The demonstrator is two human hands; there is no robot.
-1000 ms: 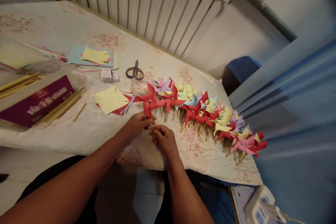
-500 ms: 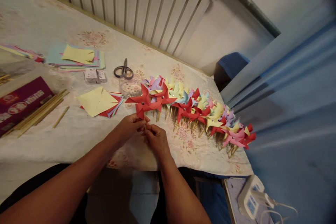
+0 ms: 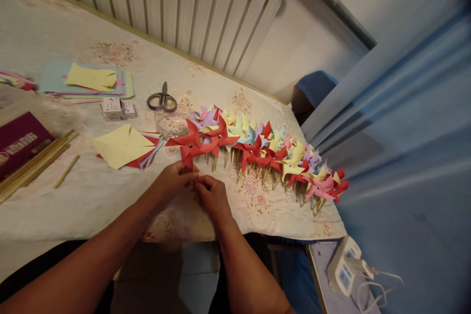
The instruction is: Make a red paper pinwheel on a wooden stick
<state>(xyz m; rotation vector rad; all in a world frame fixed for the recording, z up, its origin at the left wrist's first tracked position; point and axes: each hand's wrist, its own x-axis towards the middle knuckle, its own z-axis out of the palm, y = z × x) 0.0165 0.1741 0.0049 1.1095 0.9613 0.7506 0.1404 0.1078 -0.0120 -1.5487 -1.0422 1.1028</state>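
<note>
A red paper pinwheel (image 3: pixel 192 145) stands up out of my hands, its pin showing at the middle. My left hand (image 3: pixel 179 176) is closed around its stick just under the blades. Against it, my right hand (image 3: pixel 213 197) pinches lower on the stick; the fingertips cover most of that spot. Behind and to the right, several finished pinwheels (image 3: pixel 272 157) in red, yellow, pink, purple and blue stand in a long slanting row on their sticks. A second red pinwheel (image 3: pixel 220 136) overlaps the held one from behind.
Left of my hands lie cut paper squares (image 3: pixel 123 146), a loose stick (image 3: pixel 66 171), a stick bundle (image 3: pixel 40 164) and a purple box (image 3: pixel 24 142). Farther back are scissors (image 3: pixel 162 100), small white boxes (image 3: pixel 117 109) and stacked coloured paper (image 3: pixel 55 78). A power strip (image 3: pixel 344 265) sits at lower right.
The view has swung slightly right, so the table's things appear farther left. Both hands stay together on the red pinwheel's stick, with only small finger movement.
</note>
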